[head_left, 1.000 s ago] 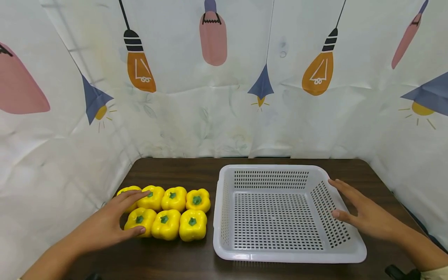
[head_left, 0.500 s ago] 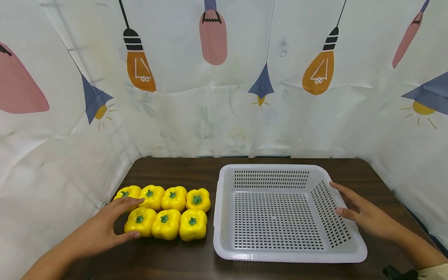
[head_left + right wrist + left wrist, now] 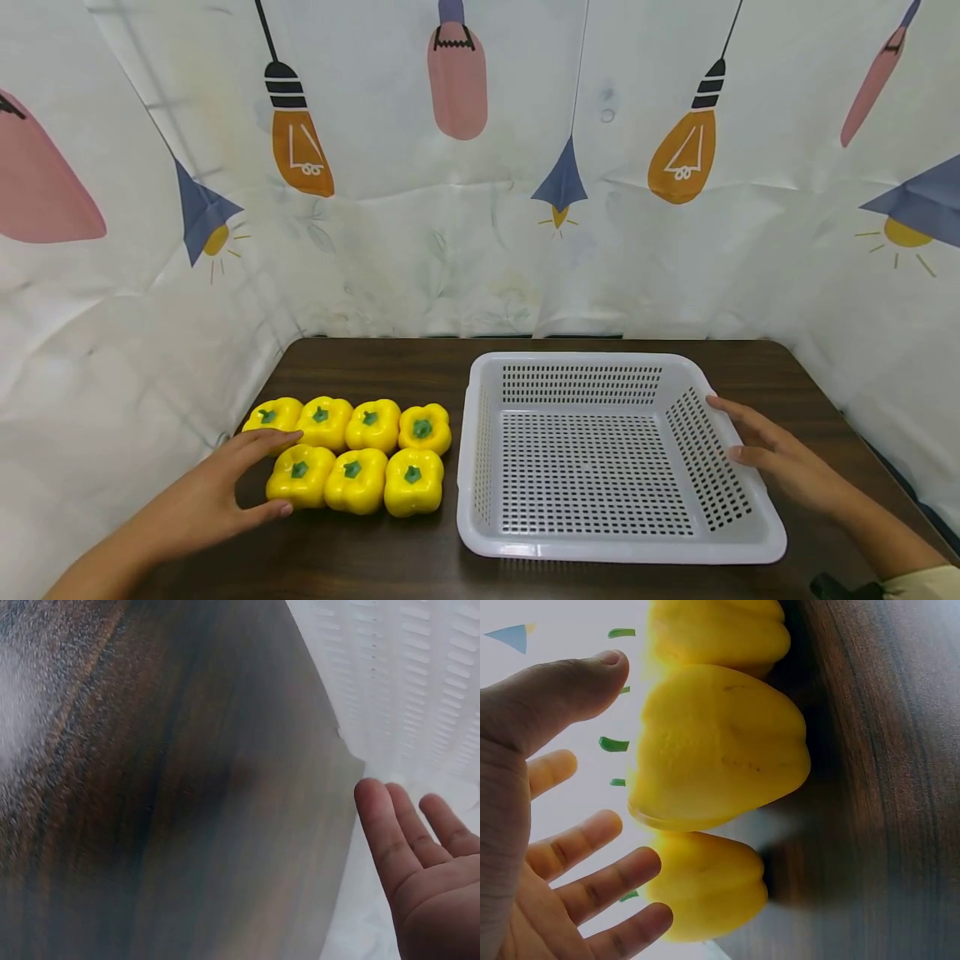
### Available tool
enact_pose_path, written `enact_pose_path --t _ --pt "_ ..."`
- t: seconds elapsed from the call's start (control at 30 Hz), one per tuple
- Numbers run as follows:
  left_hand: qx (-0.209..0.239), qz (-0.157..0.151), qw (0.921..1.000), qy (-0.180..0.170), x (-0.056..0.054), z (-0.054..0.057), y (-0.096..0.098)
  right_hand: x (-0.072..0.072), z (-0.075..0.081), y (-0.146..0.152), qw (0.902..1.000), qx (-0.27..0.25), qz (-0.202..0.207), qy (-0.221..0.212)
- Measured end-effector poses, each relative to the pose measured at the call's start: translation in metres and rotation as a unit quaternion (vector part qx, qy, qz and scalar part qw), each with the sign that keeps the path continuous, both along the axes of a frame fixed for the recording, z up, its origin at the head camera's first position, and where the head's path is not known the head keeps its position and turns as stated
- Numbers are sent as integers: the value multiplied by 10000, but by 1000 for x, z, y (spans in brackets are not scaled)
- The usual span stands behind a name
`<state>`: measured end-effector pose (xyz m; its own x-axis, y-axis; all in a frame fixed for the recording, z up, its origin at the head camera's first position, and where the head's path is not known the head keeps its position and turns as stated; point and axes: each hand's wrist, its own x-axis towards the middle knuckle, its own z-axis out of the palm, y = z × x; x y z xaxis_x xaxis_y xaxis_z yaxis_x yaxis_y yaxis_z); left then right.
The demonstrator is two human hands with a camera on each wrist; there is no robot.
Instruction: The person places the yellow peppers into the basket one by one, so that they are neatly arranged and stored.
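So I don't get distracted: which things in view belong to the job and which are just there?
Job, likely:
seven glossy yellow bell peppers, left hand near
white rectangular perforated plastic basket, right hand at rim

Background, likely:
dark wood-grain table
white lamp-printed backdrop sheet

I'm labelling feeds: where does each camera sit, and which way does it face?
Head: on the head, facing forward and down at glossy yellow bell peppers, a white perforated plastic basket and dark wood-grain table; left hand, right hand, forearms show.
Left wrist: on that wrist, facing the peppers side-on; left thumb and left fingers show.
Right wrist: on that wrist, facing table and basket; right fingers show.
Shared: head and left wrist show peppers; head and right wrist, basket.
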<state>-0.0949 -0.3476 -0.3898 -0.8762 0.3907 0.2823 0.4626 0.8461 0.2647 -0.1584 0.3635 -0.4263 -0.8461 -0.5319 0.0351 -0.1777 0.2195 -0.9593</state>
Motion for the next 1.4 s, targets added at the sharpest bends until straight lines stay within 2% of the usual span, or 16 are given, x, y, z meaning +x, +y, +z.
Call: enact_pose_path --t 0.17,0.3,0.4,0.53,0.7,1.0,1.23,1.4 --pt "-27 91 9999 -114 1 -2 -4 -2 -8 4 9981 -512 259 -225" --pt "-23 152 9997 -181 1 -3 -6 -2 -14 4 9887 -1172 526 -766" --pt "-75 245 9993 -287 2 -4 -6 -2 -18 2 9809 -1499 582 -1095" --pt "-151 358 9984 -399 3 -6 -7 -2 -19 0 9761 -1690 590 -1230" --pt "-110 359 9985 -400 3 -10 -8 -1 -19 0 9679 -1937 712 -1435" --pt "134 379 9970 -662 4 -16 -9 -3 -23 3 9470 -2487 1122 -1695" --pt "255 511 9930 -1034 3 -17 -10 -3 -25 5 9481 -2460 996 -1752" --pt "389 577 9906 -1174 3 -18 -10 -5 -25 6 9457 -2471 1077 -1814"
